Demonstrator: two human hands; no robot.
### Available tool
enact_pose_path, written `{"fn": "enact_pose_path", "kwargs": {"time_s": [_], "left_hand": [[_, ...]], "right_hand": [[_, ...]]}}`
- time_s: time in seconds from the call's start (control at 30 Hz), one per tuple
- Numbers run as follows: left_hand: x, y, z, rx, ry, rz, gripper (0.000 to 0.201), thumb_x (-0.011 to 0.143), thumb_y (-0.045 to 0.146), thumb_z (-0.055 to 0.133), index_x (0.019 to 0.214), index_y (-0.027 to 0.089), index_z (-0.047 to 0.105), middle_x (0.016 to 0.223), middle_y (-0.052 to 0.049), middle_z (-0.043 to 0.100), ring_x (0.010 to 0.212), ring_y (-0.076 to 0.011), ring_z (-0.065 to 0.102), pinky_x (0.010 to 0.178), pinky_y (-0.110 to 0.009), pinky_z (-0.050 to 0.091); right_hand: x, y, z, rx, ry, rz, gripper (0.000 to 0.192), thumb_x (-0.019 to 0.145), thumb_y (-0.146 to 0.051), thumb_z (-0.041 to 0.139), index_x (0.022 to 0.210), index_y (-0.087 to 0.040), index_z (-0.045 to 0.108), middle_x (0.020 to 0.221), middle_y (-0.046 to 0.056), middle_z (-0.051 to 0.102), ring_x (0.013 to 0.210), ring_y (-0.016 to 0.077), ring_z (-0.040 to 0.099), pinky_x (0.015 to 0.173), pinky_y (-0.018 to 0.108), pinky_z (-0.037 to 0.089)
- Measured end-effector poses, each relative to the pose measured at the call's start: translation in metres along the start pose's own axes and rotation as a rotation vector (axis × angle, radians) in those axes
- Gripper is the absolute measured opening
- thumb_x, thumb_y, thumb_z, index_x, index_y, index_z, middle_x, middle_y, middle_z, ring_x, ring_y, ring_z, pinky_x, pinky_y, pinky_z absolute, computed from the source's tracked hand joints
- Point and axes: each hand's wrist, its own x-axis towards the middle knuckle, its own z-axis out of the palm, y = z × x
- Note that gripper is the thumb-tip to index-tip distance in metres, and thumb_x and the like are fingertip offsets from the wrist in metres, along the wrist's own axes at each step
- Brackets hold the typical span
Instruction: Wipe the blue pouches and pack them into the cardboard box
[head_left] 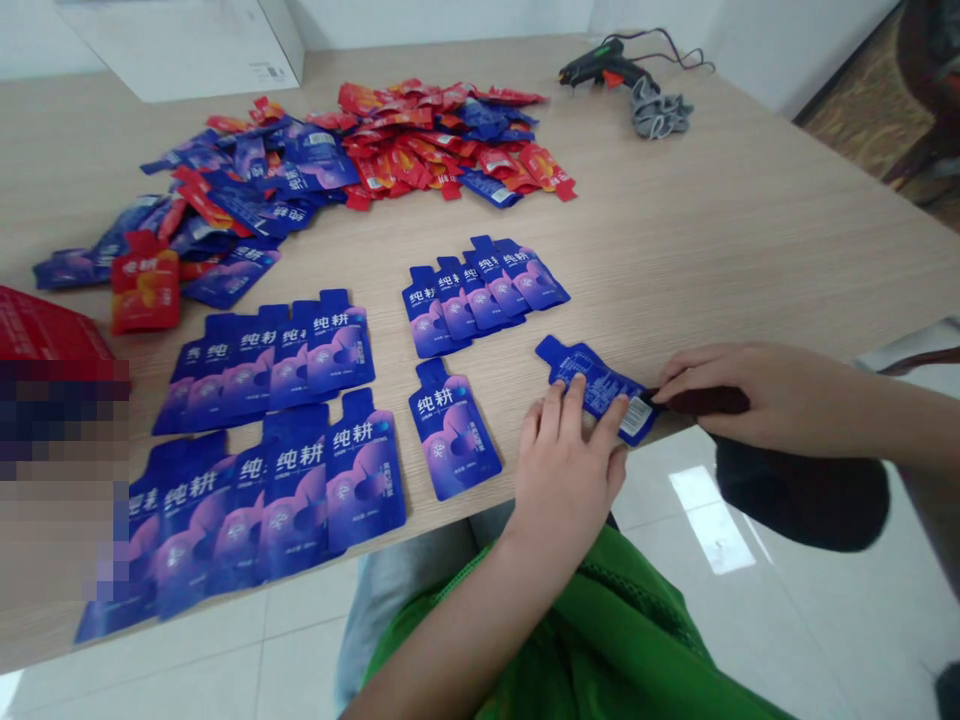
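A blue sachet (596, 378) lies back side up near the table's front edge, its spout pointing up and left, barcode towards me. My left hand (562, 450) rests over its lower side, fingers spread and pressing it flat. My right hand (739, 395) is closed around a small tool with a dark brown handle (709, 401). The tool's dark tip meets the sachet beside the barcode; its exact kind is hidden by my fingers. Just left of my left hand, a single blue sachet (456, 440) lies face up.
Overlapping blue sachets form a fan (480, 295) ahead and two rows (262, 365) at left. Behind them spreads a mixed pile of red and blue sachets (405, 150). A glue gun (607, 65), a grey scrunchie (660, 108), a white box (187, 45) and a red box (52, 335) stand around.
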Motion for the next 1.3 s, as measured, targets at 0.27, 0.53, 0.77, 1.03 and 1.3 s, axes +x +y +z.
{"fn": "enact_pose_path", "kwargs": {"time_s": [0.27,0.53,0.77,1.03,1.3], "left_hand": [[0.0,0.002,0.003,0.072,-0.013,-0.033,0.057,0.089,0.046,0.067,0.141,0.027,0.053,0.15,-0.018,0.042,0.137,-0.0352,0.043,0.107,-0.05,0.045],[0.002,0.003,0.005,0.09,-0.004,-0.008,0.057,0.089,0.047,0.066,0.142,0.035,0.049,0.147,-0.018,0.044,0.129,-0.0347,0.05,0.098,-0.05,0.049],[0.006,0.002,-0.007,0.025,-0.018,-0.033,0.069,0.083,0.042,0.073,0.139,0.009,0.049,0.144,-0.019,0.05,0.127,-0.0316,0.049,0.103,-0.045,0.045],[0.008,0.003,0.002,0.175,-0.048,0.007,0.07,0.089,0.053,0.064,0.145,0.014,0.047,0.143,-0.015,0.052,0.14,-0.0336,0.039,0.111,-0.053,0.038],[0.01,0.001,0.001,0.101,0.017,0.04,0.063,0.088,0.051,0.064,0.139,0.017,0.05,0.151,-0.021,0.041,0.146,-0.0387,0.029,0.114,-0.057,0.033]], "right_hand": [[0.069,-0.023,0.01,-0.039,0.133,-0.054,0.029,0.086,-0.02,0.049,0.105,-0.019,0.072,0.115,0.009,0.067,0.107,0.0263,0.062,0.095,0.043,0.048],[0.01,-0.012,0.013,0.035,0.041,0.009,0.028,0.082,-0.022,0.053,0.1,-0.028,0.074,0.112,0.005,0.067,0.1,0.0255,0.065,0.086,0.041,0.053],[0.007,-0.017,0.024,-0.013,0.219,0.106,0.033,0.084,-0.024,0.052,0.111,-0.024,0.071,0.118,0.009,0.064,0.106,0.0286,0.064,0.093,0.048,0.052],[-0.013,-0.005,0.03,-0.055,0.299,0.183,0.03,0.085,-0.026,0.052,0.11,-0.024,0.069,0.119,0.01,0.063,0.105,0.0298,0.064,0.093,0.049,0.052],[-0.009,0.006,0.039,-0.016,0.271,0.201,0.03,0.085,-0.023,0.05,0.107,-0.023,0.071,0.118,0.009,0.063,0.104,0.0281,0.064,0.094,0.047,0.051]]}}
